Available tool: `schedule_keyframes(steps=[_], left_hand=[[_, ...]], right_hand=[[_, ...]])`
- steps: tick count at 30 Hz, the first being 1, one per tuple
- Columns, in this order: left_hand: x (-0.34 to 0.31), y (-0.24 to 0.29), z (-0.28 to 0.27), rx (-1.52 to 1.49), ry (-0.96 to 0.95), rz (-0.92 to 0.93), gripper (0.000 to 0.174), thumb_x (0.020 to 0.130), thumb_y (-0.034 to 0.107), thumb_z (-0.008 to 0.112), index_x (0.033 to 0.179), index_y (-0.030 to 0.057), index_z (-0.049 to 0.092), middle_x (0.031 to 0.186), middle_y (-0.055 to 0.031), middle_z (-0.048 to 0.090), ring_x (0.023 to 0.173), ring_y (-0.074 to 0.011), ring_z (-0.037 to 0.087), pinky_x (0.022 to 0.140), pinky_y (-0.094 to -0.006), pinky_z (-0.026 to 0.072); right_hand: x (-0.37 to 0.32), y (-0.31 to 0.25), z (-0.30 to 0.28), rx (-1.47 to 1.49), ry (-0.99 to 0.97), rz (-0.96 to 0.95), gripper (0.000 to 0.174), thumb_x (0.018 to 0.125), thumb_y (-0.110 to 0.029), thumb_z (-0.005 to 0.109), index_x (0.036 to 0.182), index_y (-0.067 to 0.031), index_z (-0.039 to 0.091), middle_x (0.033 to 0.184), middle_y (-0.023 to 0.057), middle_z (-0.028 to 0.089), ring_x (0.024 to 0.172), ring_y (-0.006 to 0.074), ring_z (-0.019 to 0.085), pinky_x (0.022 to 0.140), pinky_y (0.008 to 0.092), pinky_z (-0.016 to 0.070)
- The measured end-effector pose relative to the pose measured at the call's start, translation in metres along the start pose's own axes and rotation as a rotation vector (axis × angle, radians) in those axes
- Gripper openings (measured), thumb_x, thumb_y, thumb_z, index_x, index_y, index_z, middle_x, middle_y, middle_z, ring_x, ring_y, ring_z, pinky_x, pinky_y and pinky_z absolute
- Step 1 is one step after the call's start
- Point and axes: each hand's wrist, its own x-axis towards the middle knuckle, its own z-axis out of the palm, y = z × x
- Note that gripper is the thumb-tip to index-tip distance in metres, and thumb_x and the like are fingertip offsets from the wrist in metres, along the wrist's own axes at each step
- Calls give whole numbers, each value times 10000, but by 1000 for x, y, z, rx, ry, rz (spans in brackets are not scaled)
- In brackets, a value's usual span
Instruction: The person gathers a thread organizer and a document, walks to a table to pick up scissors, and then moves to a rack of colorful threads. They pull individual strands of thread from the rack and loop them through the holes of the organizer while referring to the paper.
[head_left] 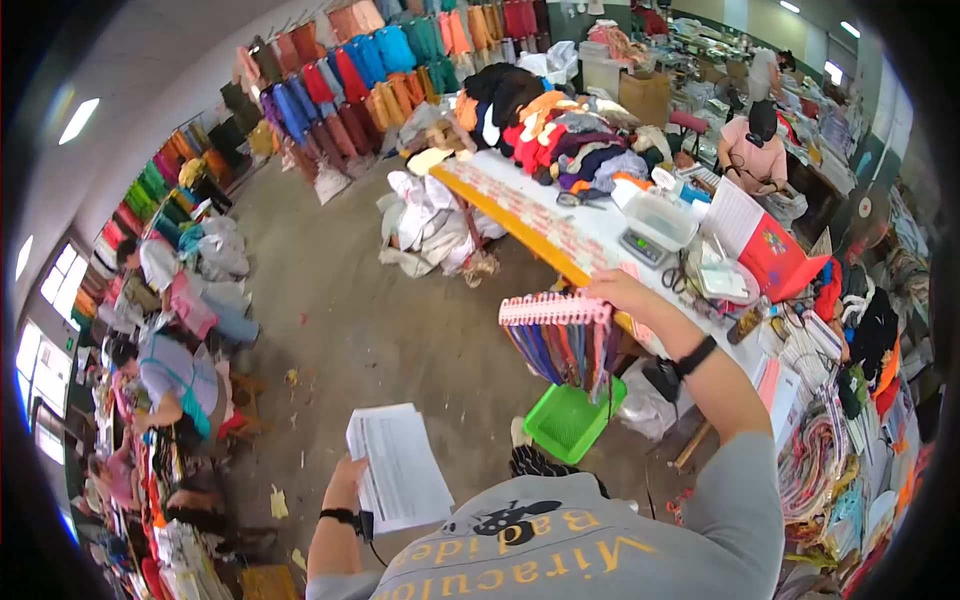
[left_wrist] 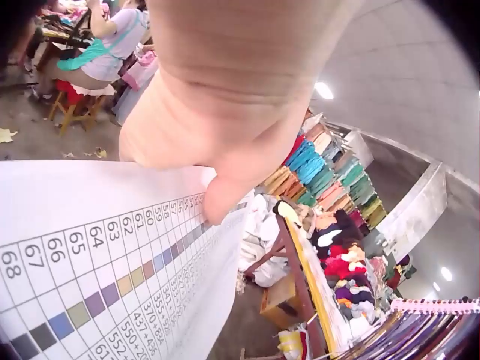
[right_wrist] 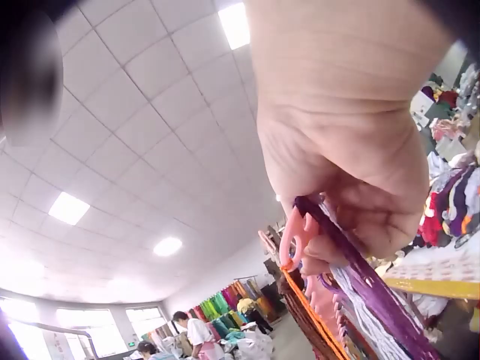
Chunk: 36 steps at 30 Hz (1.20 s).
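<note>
My left hand (head_left: 345,487) grips printed paper sheets (head_left: 400,468) by their left edge, low at the front in the head view. In the left wrist view the sheet (left_wrist: 82,195) carries a numbered chart with small colour squares, and the thumb lies over its edge. My right hand (head_left: 618,290) holds the end of a pink thread rack (head_left: 540,310), raised beside the table's edge. Many coloured threads (head_left: 560,350) hang from its row of holes. Up close in the right wrist view, purple thread (right_wrist: 367,289) and orange thread (right_wrist: 319,322) hang by the curled fingers.
A long white table (head_left: 592,228) with a yellow edge runs at the right. On it are a clothes heap (head_left: 560,135), a digital scale (head_left: 642,246), scissors (head_left: 676,278) and a red folder (head_left: 775,255). A green basket (head_left: 545,440) stands below the rack. Several people work around the room.
</note>
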Motion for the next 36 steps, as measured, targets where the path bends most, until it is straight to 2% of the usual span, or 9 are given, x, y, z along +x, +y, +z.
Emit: schedule_keyframes(steps=[5, 8, 12, 18, 21, 27, 30, 32, 36], left_hand=[[62, 82, 1, 211, 53, -88, 299, 850, 266, 584, 817, -21, 661, 643, -50, 593, 535, -145, 531, 465, -337, 376], [154, 54, -39, -352, 137, -206, 304, 920, 152, 496, 1126, -67, 545, 1014, -155, 629, 907, -267, 623, 779, -388, 514], [193, 80, -51, -708, 136, -186, 348, 941, 106, 442, 1232, -85, 433, 1207, -203, 542, 1075, -348, 556, 940, -462, 460], [316, 132, -51, -818, 229, -347, 362, 929, 92, 468, 1254, -61, 424, 1233, -207, 513, 1114, -353, 529, 952, -472, 451], [366, 166, -42, 176, -77, 36, 333, 918, 95, 491, 1215, -51, 449, 1186, -193, 531, 1080, -341, 545, 943, -456, 461], [488, 346, 26, 730, -252, 10, 286, 921, 118, 490, 1169, -25, 480, 1156, -157, 551, 1067, -313, 551, 924, -422, 477], [594, 389, 38, 625, -419, 326, 317, 931, 110, 470, 1213, -34, 461, 1189, -177, 541, 1094, -320, 540, 939, -440, 465], [646, 443, 79, -456, -94, -302, 358, 933, 95, 467, 1265, -35, 432, 1220, -194, 530, 1113, -329, 532, 956, -470, 448], [696, 550, 141, -192, -188, -231, 382, 938, 94, 463, 1295, -33, 414, 1240, -205, 519, 1127, -336, 524, 970, -476, 436]], right_hand=[[235, -17, -67, 348, 52, -104, 185, 788, -112, 598, 635, -9, 602, 559, 58, 558, 479, 159, 533, 470, 301, 428], [426, -9, -144, -663, 271, -662, 116, 714, -211, 611, 681, -107, 652, 651, 136, 639, 573, 260, 635, 488, 387, 464], [467, -129, -163, 264, 250, -532, 203, 884, -211, 561, 888, -29, 648, 754, 25, 634, 643, 103, 587, 568, 252, 445], [556, -188, -218, 15, 635, -740, 310, 882, -231, 584, 1028, 41, 612, 820, 39, 616, 752, 102, 541, 673, 261, 443], [604, -145, -235, -3, 704, -808, 258, 902, -209, 560, 994, 29, 593, 798, 31, 585, 734, 91, 517, 661, 261, 437], [643, 44, -209, -44, 834, -428, 171, 912, -141, 515, 1033, -26, 552, 802, 14, 537, 745, 97, 507, 661, 270, 437], [650, 179, -171, 89, 831, -115, 252, 905, -258, 552, 952, -12, 526, 686, 60, 486, 641, 138, 465, 600, 292, 402], [637, 241, -136, 199, 924, 0, 293, 893, -295, 560, 958, -10, 553, 690, 77, 513, 676, 154, 501, 641, 316, 432], [617, 318, -123, 87, 921, 417, 299, 859, -282, 572, 973, -5, 567, 806, 175, 589, 777, 277, 600, 713, 393, 472]])
